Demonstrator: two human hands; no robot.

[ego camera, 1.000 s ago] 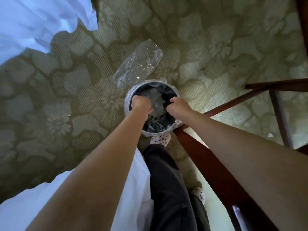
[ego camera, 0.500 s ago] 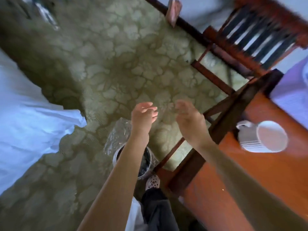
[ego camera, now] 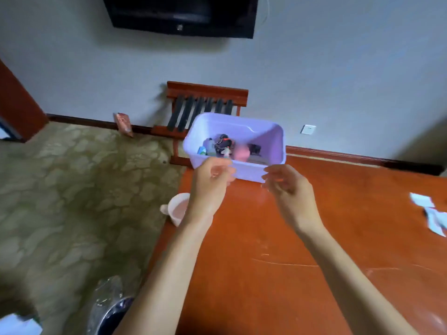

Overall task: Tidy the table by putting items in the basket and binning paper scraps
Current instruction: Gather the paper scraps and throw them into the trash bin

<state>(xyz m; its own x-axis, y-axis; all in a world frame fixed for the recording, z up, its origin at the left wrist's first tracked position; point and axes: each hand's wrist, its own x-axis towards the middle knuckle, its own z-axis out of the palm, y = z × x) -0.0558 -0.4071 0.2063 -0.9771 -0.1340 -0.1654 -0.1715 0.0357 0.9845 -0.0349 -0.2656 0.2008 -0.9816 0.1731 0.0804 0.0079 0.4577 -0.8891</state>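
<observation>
Both hands have come up from the bin [ego camera: 108, 308], which now sits at the lower left edge of the view, and hover over the table in front of the basket. The left hand [ego camera: 212, 180] and the right hand [ego camera: 287, 187] are empty, fingers loosely curled, gripping nothing.

What is left to bin looks like the paper scraps [ego camera: 433, 213], lying on the table at the far right, well apart from either hand. They should be very light and limp, apt to slide on the glossy top or flutter if swept, so pinching them together or gathering them into a palm seems the safest hold. A white cup [ego camera: 177, 209] stands at the table's left edge, partly behind the left forearm; it looks rigid and light, best taken round the body or by its handle.

The lavender basket [ego camera: 246, 171] rests at the far edge and already holds small bottles and a pink item. The table [ego camera: 266, 262] is polished orange-brown wood with faint scratches. Beyond are patterned green carpet [ego camera: 72, 189], a slatted wooden rack [ego camera: 205, 105] against the grey wall, and a wall-mounted screen [ego camera: 183, 15].
</observation>
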